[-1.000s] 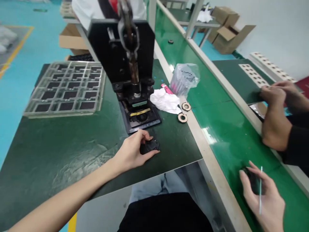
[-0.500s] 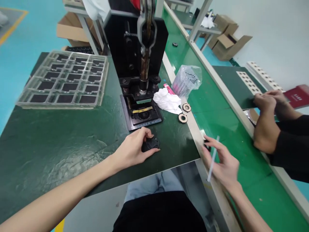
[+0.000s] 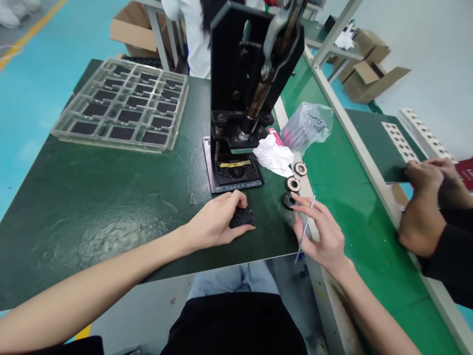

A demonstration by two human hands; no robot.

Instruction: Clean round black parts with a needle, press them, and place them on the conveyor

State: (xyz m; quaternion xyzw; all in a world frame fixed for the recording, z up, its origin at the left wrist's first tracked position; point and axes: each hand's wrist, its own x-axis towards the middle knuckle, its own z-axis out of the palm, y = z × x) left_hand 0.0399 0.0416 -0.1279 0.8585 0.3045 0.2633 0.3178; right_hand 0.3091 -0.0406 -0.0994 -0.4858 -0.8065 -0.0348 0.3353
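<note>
My left hand (image 3: 218, 221) rests on the green table, thumb and fingers closed around the rim of a flat black round part (image 3: 245, 216). Between the fingers of my right hand (image 3: 322, 232) sits a thin pale rod (image 3: 305, 229), slanting down toward the table edge. The fingertips of that hand are at a small black ring-shaped part (image 3: 289, 200), partly covered by them. Two rings with tan faces, a nearer ring (image 3: 293, 184) and a farther ring (image 3: 300, 169), lie just beyond. Ahead stands a black hand press (image 3: 236, 106), its base holding a yellow strip (image 3: 235, 164).
A clear compartment tray (image 3: 121, 143) with dark pieces lies at the left. White cloth (image 3: 274, 155) and a plastic bag of thin rods (image 3: 307, 127) are right of the press. A green conveyor (image 3: 364, 217) runs along the right; a co-worker's hands (image 3: 428, 177) are beyond it.
My right hand has moved from the conveyor rail leftward and away from me, bringing the black ring-shaped part beside the tan-faced rings. The left hand keeps its grip. The camera view has shifted.
</note>
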